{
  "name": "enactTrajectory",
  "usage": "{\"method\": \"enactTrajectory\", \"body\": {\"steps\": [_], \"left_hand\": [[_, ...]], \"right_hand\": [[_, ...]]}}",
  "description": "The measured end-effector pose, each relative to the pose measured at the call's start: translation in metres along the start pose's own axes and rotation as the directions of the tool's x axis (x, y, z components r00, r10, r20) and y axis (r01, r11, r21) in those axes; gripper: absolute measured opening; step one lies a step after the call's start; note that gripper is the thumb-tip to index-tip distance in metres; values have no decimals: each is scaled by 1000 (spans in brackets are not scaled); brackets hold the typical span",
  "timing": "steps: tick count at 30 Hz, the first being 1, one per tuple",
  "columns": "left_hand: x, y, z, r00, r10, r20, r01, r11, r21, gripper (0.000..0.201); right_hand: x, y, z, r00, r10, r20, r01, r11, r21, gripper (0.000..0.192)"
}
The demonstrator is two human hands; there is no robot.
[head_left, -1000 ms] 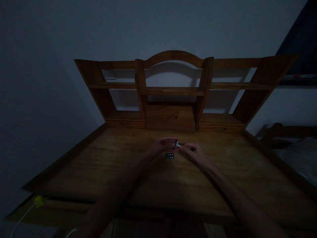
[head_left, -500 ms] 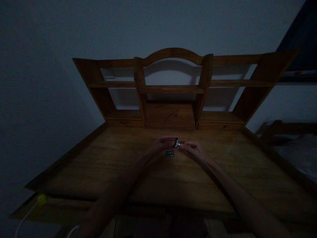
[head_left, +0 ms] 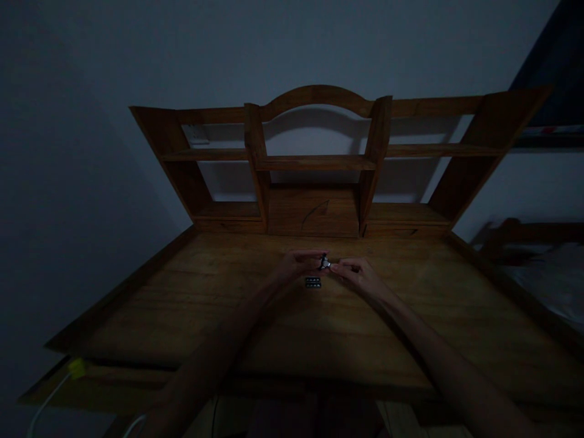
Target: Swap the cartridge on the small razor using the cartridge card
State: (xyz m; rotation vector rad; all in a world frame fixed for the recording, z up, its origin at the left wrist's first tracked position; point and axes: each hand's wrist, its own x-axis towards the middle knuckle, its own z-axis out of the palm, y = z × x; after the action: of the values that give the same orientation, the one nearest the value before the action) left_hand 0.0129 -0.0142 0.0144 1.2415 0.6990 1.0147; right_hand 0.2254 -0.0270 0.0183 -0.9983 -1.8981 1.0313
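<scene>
The wooden desk [head_left: 182, 304] is dim. Over its centre the left hand [head_left: 298, 266] and right hand [head_left: 356, 274] pinch one small shiny piece [head_left: 324, 263] together; a dark block [head_left: 312, 282] lies at its 6 o'clock. In this gloom the piece could slip — tiny, barely gripped.

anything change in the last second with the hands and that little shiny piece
Almost nothing. The left hand and right hand still pinch the small shiny piece between their fingertips above the desk. The whole scene sits slightly higher in the picture, which looks like a small tilt of the camera. The dark strip still lies on the desk below the hands, and the shelf unit is unchanged.
</scene>
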Motion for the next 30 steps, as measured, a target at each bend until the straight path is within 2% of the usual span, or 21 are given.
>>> {"method": "enactTrajectory", "body": {"steps": [4, 11, 18, 24, 30], "left_hand": [[1, -2, -1, 999, -3, -46, 4, 1000, 28, 53], [-1, 0, -1, 999, -1, -35, 2, 999, 33, 56], [0, -3, -1, 998, -12, -63, 13, 1000, 18, 55], [-2, -5, 3, 997, -5, -74, 5, 1000, 4, 55], [0, -12, 1, 994, 20, -109, -8, 994, 107, 52]], "right_hand": [[-1, -4, 0, 1000, -27, -9, 27, 999, -42, 48], [-1, -4, 0, 1000, 12, 1, -12, 1000, -4, 47], [1, -3, -3, 999, -20, 26, 21, 1000, -18, 46], [-2, -4, -3, 997, 29, 70, -31, 999, 24, 47], [0, 6, -5, 993, 17, 119, -14, 999, -30, 47]]}}
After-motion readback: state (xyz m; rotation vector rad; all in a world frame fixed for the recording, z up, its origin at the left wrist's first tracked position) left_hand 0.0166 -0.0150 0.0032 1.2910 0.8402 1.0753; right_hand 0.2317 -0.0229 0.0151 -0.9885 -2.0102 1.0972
